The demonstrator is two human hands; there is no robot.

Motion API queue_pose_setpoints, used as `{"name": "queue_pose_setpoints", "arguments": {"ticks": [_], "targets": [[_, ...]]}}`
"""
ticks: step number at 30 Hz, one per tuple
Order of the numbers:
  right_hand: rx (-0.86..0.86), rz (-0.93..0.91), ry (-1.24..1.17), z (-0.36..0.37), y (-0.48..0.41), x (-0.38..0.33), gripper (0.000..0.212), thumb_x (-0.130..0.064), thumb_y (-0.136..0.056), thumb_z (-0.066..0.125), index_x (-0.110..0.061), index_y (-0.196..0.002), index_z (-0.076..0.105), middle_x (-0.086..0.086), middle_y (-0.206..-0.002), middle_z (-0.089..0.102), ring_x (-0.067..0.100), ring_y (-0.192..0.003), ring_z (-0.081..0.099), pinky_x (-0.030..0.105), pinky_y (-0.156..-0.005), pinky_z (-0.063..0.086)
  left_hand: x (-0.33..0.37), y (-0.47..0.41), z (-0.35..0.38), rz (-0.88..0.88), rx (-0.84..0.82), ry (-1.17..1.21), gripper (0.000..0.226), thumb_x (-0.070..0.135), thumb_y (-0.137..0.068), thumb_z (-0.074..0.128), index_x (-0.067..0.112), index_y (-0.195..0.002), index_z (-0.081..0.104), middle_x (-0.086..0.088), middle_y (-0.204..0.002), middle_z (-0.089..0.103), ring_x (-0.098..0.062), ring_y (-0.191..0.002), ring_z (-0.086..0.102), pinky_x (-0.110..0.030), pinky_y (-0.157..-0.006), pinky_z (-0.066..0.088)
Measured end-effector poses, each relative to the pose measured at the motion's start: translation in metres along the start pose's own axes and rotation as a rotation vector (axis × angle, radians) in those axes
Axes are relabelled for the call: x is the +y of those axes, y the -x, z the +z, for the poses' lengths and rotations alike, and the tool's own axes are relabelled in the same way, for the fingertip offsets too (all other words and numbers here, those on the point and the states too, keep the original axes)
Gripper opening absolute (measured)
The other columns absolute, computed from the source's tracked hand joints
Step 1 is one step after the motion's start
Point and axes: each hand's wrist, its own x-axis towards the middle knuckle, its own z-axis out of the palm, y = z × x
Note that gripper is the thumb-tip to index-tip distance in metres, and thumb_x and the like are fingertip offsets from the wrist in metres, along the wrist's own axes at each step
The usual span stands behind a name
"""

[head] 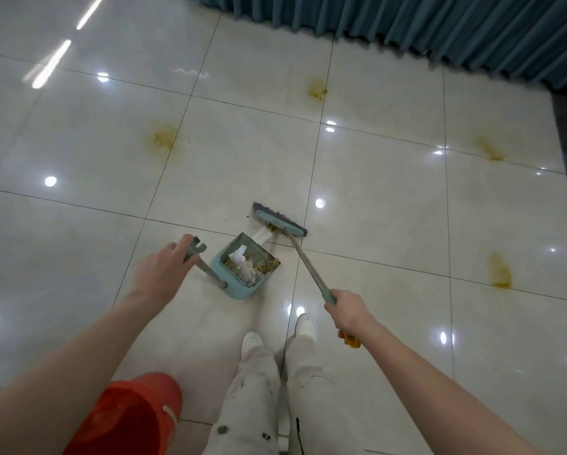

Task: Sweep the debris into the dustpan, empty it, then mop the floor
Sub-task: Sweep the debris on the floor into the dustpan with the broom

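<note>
Sweep nearly done: our L hand [159, 274] grips the pole of the teal plastic dustpan [232, 288], R hand [347, 311] grips the teal-headed broom [279, 221]; paper debris [241, 259] lies in the pan. Next: nudge last scraps in, then empty

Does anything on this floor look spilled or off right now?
Yes. Four yellow-brown stains blotch the pale tiles around and beyond the dustpan, looking like dried spills. A little debris lies by the broom at the dustpan's lip.
</note>
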Motion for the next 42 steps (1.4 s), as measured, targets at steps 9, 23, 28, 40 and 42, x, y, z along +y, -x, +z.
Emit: {"name": "queue_pose_setpoints", "arguments": {"ticks": [9, 23, 28, 40, 42], "targets": [[0.131, -0.057, 0.295, -0.048, -0.021, 0.012, 0.030, -0.020, -0.100, 0.037, -0.017, -0.129, 0.045, 0.015, -0.095, 0.059, 0.027, -0.062, 0.060, 0.028, -0.038, 0.046, 0.013, -0.001, 0.004, -0.018, 0.004, -0.009, 0.026, 0.040, -0.098, 0.042, 0.022, -0.116, 0.041, -0.005, -0.087, 0.061, -0.031, -0.065, 0.060, -0.038, -0.055, 0.049], [-0.013, 0.059, 0.054, -0.075, -0.072, -0.001, 0.031, -0.009, -0.098, 0.041, -0.003, -0.126, 0.052, 0.015, -0.087, 0.058, 0.022, -0.048, 0.060, 0.027, -0.039, 0.050, 0.075, -0.017, 0.011, -0.148, 0.012, 0.058, 0.019, 0.035, -0.099, 0.042, 0.022, -0.112, 0.040, -0.007, -0.087, 0.061, -0.032, -0.070, 0.059, -0.042, -0.060, 0.052], [-0.094, 0.031, 0.175, -0.073, -0.061, 0.012, 0.031, -0.006, -0.095, 0.039, -0.006, -0.123, 0.051, 0.013, -0.088, 0.057, 0.019, -0.047, 0.059, 0.035, -0.052, 0.057, 0.081, -0.013, 0.020, -0.150, 0.013, 0.064, 0.020, 0.037, -0.099, 0.041, 0.022, -0.112, 0.039, -0.008, -0.087, 0.062, -0.033, -0.067, 0.059, -0.041, -0.057, 0.050], [-0.182, -0.093, 0.189, -0.102, 0.003, 0.055, 0.031, -0.019, -0.098, 0.043, -0.021, -0.126, 0.056, 0.006, -0.073, 0.053, 0.017, -0.041, 0.052, 0.025, -0.038, 0.045, 0.087, -0.012, 0.022, -0.156, 0.042, 0.095, 0.022, 0.034, -0.099, 0.044, 0.019, -0.113, 0.040, -0.009, -0.089, 0.061, -0.031, -0.066, 0.055, -0.036, -0.054, 0.042], [-0.141, -0.087, 0.157, -0.118, 0.006, 0.062, 0.032, -0.019, -0.098, 0.045, -0.022, -0.127, 0.057, 0.006, -0.069, 0.052, 0.017, -0.039, 0.050, 0.024, -0.037, 0.044, 0.083, -0.008, 0.021, -0.148, 0.040, 0.086, 0.022, 0.034, -0.098, 0.044, 0.019, -0.114, 0.041, -0.009, -0.088, 0.061, -0.029, -0.064, 0.051, -0.034, -0.052, 0.040]]}}
